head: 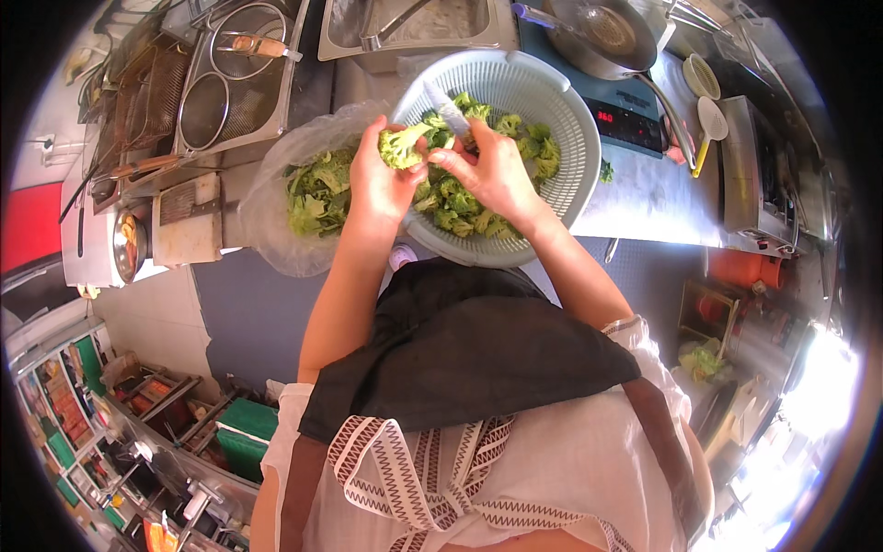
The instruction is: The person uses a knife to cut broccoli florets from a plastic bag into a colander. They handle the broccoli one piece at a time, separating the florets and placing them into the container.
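Observation:
Above a pale plastic colander (pixel 583 138), my left hand (pixel 383 176) holds a broccoli floret (pixel 401 146). My right hand (pixel 502 169) grips a knife, its blade (pixel 445 109) pointing up and to the left, close beside the floret. The knife's handle is hidden in my fingers. Many cut broccoli florets (pixel 459 200) lie in the colander under both hands. Left of it, a clear plastic bag (pixel 265 186) stands open, with broccoli leaves and pieces (pixel 319 190) inside; my left forearm passes along its right side.
A scale (pixel 624 124) with a lit display carries a metal pan (pixel 600 34) behind the colander. A yellow-handled skimmer (pixel 710 121) lies at right. At left are wire strainers (pixel 204 110), a cutting board (pixel 186 231) with a cleaver (pixel 193 210), and a metal bowl (pixel 130 245). A sink (pixel 410 52) is at the back.

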A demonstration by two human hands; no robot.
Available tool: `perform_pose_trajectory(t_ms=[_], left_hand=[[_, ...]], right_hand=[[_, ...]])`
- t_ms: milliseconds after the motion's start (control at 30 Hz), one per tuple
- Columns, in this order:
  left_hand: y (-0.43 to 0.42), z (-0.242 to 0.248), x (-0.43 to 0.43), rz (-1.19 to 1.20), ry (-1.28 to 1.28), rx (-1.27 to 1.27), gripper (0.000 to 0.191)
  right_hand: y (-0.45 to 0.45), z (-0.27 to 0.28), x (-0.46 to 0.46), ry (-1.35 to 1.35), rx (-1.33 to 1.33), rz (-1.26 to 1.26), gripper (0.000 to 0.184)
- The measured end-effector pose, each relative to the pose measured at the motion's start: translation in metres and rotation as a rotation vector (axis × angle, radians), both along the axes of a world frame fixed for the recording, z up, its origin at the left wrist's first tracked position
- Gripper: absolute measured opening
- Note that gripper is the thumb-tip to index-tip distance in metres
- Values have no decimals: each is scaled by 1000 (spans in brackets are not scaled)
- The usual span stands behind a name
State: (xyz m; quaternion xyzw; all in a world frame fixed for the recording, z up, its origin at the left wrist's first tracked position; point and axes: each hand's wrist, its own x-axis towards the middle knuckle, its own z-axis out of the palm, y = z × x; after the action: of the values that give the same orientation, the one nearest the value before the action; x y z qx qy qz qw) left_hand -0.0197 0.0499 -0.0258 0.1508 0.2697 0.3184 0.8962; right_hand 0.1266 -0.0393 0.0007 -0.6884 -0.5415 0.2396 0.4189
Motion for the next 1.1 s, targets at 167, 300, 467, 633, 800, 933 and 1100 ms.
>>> perform_pose_trajectory(t_ms=[167,300,467,633,800,933,1100], left_hand=[[-16,29,18,79,183,-155,22],[-9,-1,3,-85,-39,-155,22],[-26,24,22,203,238,-52,24],[-34,23,36,275,171,21,31],[-31,11,39,330,344,153,41],[-15,-33,36,226,774,845,23],[-28,8,-18,449,1168,1544,20]], right_hand=[[10,-1,-4,-29,98,130,39],[9,-3,-6,-125,80,160,35],[7,-11,-17,-67,86,120,29],[1,-26,-36,131,65,59,27],[-5,-28,-37,-94,-11,-27,30],[-16,-23,-19,-198,22,-139,30],[-34,-23,30,-307,-123,-259,33]])
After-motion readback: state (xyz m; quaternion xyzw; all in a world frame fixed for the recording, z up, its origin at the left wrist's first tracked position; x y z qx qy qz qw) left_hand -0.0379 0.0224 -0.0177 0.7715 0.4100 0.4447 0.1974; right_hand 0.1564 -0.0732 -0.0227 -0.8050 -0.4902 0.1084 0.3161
